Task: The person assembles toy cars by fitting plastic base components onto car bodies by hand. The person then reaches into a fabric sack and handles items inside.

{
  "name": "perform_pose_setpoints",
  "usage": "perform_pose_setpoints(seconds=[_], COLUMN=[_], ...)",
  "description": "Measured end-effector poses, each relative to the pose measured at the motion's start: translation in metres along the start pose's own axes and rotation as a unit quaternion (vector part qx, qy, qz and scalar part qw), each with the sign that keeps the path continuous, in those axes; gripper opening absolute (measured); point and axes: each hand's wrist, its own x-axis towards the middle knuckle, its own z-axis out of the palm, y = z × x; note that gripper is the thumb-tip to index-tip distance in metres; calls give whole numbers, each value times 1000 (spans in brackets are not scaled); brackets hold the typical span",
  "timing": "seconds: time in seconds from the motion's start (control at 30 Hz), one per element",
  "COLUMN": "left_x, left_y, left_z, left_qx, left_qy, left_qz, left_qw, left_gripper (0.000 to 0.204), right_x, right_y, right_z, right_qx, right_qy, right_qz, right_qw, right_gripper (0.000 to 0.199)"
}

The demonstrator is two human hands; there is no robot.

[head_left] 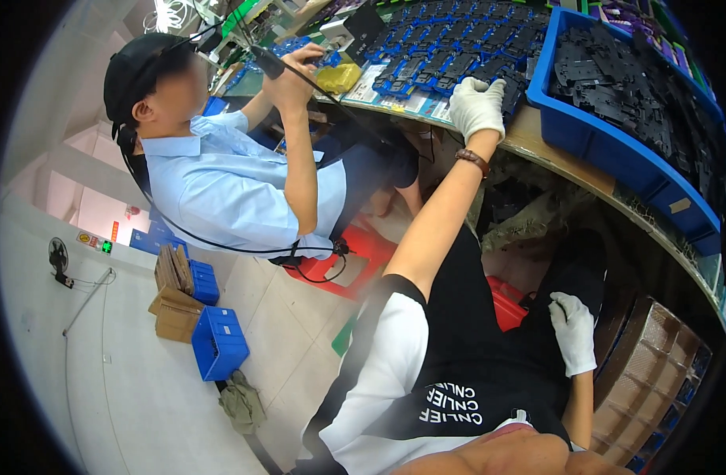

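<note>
White-gloved, my left hand (478, 109) reaches forward to the near edge of the bench. Its fingers are bent and closed over the front row of blue-and-black plastic parts (426, 73); whatever lies between the fingertips is hidden. These parts stand side by side in several rows. My right hand (574, 336), also in a white glove, rests over my dark trousers at the thigh. Its fingers are loosely bent and a little apart, with nothing visible in them.
A large blue bin (608, 146) of black plastic pieces (616, 87) stands on the bench at right. At left, a co-worker in a light-blue shirt (244, 190) sits on a red stool (351, 265), hands raised. A brown divided tray (644, 380) is beside my right arm; blue crates (220, 344) stand on the floor.
</note>
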Motion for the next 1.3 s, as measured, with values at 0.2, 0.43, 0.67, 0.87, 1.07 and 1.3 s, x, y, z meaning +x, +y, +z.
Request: perform_pose_setpoints(seconds=[0.2, 0.43, 0.67, 0.87, 1.07, 1.3], left_x=[15, -141, -298, -294, -274, -289], left_y=[-20, -87, -258, -265, -203, -144], left_z=[-7, -14, 75, 57, 11, -16], left_qx=[-148, -121, 108, 101, 161, 253], left_qy=[76, 168, -657, -422, -401, -524], left_qz=[22, 172, -49, -169, -20, 73], left_qw=[986, 963, 745, 885, 901, 810], left_gripper=[36, 32, 48, 43, 37, 39], right_x=[38, 51, 42, 41, 12, 26], right_y=[-10, 42, 134, 114, 119, 118], right_z=[33, 141, 197, 185, 216, 235], right_qx=[67, -49, -137, -125, -112, -213], right_qy=[-145, -264, -380, -370, -294, -188], right_qz=[-68, -71, 11, 128, 144, 197], right_qw=[985, 961, 915, 912, 938, 938], right_gripper=[22, 34, 40, 43, 49, 52])
